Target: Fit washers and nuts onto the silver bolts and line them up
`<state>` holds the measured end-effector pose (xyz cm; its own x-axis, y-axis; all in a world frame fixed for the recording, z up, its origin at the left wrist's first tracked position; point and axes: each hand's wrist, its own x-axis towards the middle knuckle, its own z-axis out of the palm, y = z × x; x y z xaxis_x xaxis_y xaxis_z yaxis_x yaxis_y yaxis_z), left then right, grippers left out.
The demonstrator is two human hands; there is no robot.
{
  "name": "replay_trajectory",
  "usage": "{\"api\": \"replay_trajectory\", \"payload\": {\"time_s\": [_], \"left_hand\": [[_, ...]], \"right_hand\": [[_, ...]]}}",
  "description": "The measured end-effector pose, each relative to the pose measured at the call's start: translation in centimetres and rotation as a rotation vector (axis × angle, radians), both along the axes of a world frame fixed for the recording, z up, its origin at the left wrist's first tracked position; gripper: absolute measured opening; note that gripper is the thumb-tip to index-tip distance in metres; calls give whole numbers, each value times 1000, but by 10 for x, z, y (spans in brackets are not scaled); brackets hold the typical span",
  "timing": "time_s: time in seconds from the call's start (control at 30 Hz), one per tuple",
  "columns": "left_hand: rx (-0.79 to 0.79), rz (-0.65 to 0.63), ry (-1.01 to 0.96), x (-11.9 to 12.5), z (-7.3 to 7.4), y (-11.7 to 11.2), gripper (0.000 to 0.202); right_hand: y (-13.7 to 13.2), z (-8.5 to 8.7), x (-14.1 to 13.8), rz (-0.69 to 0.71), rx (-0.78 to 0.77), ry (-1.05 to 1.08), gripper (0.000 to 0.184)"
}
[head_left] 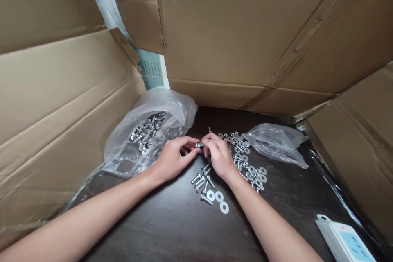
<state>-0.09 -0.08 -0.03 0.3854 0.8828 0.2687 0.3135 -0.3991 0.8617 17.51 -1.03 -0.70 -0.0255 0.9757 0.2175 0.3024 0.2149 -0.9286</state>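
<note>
Between my two hands lies a small metal bolt (pixel 199 145), held level above the dark table. The fingertips of my left hand (pixel 173 157) pinch its left end. My right hand (pixel 218 156) has its fingers closed round the other end, which they partly hide; whether a nut is on it I cannot tell. Just below the hands is a loose pile of bolts (pixel 201 180), with a few flat washers (pixel 219 196) beside it. Right of my right hand spreads a mix of washers, nuts and bolts (pixel 245 163).
A clear plastic bag (pixel 123 143) full of bolts with washers (pixel 150 129) stands at the left. Another crumpled plastic bag (pixel 278 143) lies at the right. A white power strip (pixel 345 237) sits at the front right. Cardboard walls (pixel 233 28) enclose the dark table (pixel 172 229).
</note>
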Motion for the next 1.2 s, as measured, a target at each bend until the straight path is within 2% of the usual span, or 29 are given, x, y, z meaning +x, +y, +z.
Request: {"api": "replay_trajectory", "payload": {"time_s": [0.1,0.33,0.7,1.0,1.2], "left_hand": [[-8,-3,-4,0,0,0,19],[14,7,-5,1,0,1,17],[22,6,-12,0,0,0,18],[45,11,11,0,-2,1,16],[85,11,10,-1,-3,1,17]], "right_hand": [[0,0,-1,-32,19,-29,48],[1,0,-1,-32,89,3,24],[2,-3,-1,-7,44,3,28],[1,-2,-2,5,63,-11,8],[1,-4,-3,30,111,-98,16]]}}
